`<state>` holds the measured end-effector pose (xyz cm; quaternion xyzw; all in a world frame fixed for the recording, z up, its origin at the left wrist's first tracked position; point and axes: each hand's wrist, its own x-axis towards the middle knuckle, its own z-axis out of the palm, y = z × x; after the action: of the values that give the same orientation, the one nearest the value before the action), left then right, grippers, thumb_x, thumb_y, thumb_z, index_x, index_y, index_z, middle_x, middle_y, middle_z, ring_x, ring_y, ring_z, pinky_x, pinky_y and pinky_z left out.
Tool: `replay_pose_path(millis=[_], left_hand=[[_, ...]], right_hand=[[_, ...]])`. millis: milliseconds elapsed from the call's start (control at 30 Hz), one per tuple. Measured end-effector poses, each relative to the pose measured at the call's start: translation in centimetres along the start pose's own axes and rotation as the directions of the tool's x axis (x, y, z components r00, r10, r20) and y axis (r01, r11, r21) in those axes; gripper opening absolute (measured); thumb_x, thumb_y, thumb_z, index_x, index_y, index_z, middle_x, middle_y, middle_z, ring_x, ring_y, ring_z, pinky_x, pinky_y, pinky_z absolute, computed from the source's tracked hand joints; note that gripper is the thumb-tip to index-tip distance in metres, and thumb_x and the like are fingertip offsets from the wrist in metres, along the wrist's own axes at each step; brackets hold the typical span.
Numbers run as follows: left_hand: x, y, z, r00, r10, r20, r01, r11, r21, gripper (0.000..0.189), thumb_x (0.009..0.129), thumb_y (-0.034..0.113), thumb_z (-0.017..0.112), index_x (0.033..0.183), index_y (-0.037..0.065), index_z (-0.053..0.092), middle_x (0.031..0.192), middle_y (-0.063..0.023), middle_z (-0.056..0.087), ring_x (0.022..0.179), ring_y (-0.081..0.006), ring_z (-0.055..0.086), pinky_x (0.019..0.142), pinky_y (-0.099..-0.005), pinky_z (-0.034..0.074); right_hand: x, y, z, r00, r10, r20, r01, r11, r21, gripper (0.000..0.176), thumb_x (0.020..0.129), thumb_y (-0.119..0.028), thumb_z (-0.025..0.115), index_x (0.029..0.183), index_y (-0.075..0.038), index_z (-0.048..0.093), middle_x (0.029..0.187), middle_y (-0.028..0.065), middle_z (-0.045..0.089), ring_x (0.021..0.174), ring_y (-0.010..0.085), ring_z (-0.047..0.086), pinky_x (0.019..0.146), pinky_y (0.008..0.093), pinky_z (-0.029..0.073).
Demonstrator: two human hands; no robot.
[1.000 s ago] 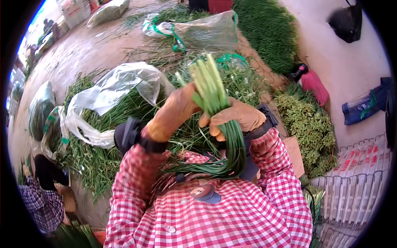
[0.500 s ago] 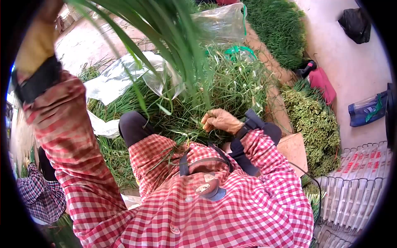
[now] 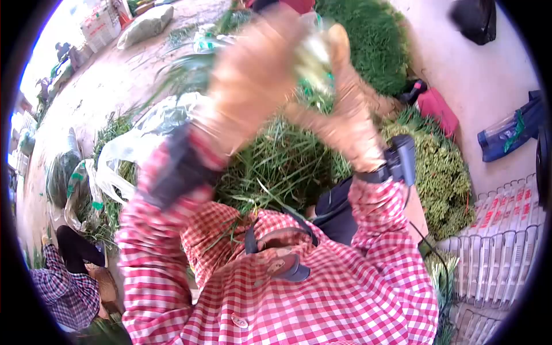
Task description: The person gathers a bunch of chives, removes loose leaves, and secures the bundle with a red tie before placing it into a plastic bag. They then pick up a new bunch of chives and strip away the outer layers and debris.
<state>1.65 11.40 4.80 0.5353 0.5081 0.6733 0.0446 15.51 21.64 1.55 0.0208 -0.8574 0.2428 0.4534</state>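
Observation:
Raised in front of my chest, my left hand (image 3: 253,77) is gloved and blurred by motion. It is closed around a bunch of long green chive-like leaves (image 3: 313,60), pale stem ends on the right and leaf tips trailing left. My right hand (image 3: 351,118), also gloved, is held up beside the stem ends with its thumb and fingers spread. Below both hands lies a loose heap of the same green leaves (image 3: 273,167), reaching up to my lap. A crumpled white plastic bag (image 3: 118,158) rests on the heap's left side.
Dark green leaves (image 3: 362,46) are stacked at the back, and bundles with pale ends (image 3: 443,187) lie right of my knee. White slatted crates (image 3: 497,247) stand at lower right. Another person (image 3: 66,293) sits at lower left. A filled sack (image 3: 146,26) lies far back.
My left hand has swung from the upper left toward the middle with the bunch, whose leaves now point left. My right hand has risen from the heap and its fingers have spread.

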Motion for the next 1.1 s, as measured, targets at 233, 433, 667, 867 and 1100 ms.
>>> replay_pose_path(millis=[233, 433, 667, 867, 1100], left_hand=[[-5.8, -1.8, 9.7, 0.916, -0.220, 0.336, 0.355, 0.834, -0.422, 0.038, 0.092, 0.023, 0.050, 0.119, -0.003, 0.046, 0.114, -0.0172, 0.055, 0.108, -0.0253, 0.053, 0.086, -0.0327, 0.047], [-4.4, 1.7, 6.0, 0.953, -0.108, 0.284, 0.237, 0.849, -0.473, 0.039, 0.096, 0.017, 0.041, 0.127, -0.007, 0.039, 0.123, -0.0207, 0.050, 0.118, -0.0297, 0.047, 0.096, -0.0378, 0.042], [-0.6, -6.5, 1.4, 0.853, 0.320, 0.411, 0.372, 0.178, -0.911, 0.043, 0.099, 0.009, 0.024, 0.134, -0.015, 0.026, 0.140, -0.0270, 0.033, 0.130, -0.0360, 0.034, 0.111, -0.0426, 0.031], [-5.1, -13.2, -2.3, 0.905, -0.420, -0.063, 0.222, 0.594, -0.773, 0.044, 0.098, 0.007, 0.035, 0.136, -0.011, 0.024, 0.144, -0.0246, 0.027, 0.136, -0.0300, 0.027, 0.114, -0.0418, 0.025], [-13.8, -24.0, -10.1, 0.852, -0.448, 0.271, 0.424, 0.287, -0.859, 0.039, 0.097, 0.011, 0.040, 0.126, -0.014, 0.039, 0.132, -0.0266, 0.045, 0.125, -0.0310, 0.044, 0.110, -0.0413, 0.033]], right_hand=[[-6.6, 5.0, 6.3, 0.950, 0.278, 0.145, -0.278, 0.960, -0.024, 0.067, 0.073, -0.016, 0.071, 0.131, -0.006, 0.040, 0.111, 0.0157, 0.057, 0.102, 0.0271, 0.055, 0.087, 0.0370, 0.044], [-5.6, 2.7, 1.9, 0.979, 0.195, 0.054, -0.196, 0.981, 0.008, 0.056, 0.074, -0.013, 0.067, 0.125, -0.007, 0.045, 0.098, 0.0180, 0.060, 0.089, 0.0328, 0.060, 0.077, 0.0405, 0.048], [-8.0, -3.8, -12.8, 0.863, 0.443, 0.243, -0.174, 0.711, -0.681, 0.035, 0.076, -0.011, 0.060, 0.111, -0.006, 0.054, 0.077, 0.0164, 0.063, 0.070, 0.0336, 0.064, 0.063, 0.0422, 0.051], [-18.5, -5.8, -23.0, 0.387, 0.900, -0.202, -0.396, -0.035, -0.918, 0.034, 0.082, -0.026, 0.061, 0.116, -0.020, 0.058, 0.095, 0.0145, 0.066, 0.089, 0.0334, 0.063, 0.077, 0.0422, 0.050], [-31.3, -6.5, -28.7, 0.334, 0.796, -0.504, -0.465, -0.326, -0.823, 0.036, 0.084, -0.028, 0.060, 0.115, -0.010, 0.056, 0.088, 0.0152, 0.066, 0.080, 0.0290, 0.065, 0.068, 0.0409, 0.052]])
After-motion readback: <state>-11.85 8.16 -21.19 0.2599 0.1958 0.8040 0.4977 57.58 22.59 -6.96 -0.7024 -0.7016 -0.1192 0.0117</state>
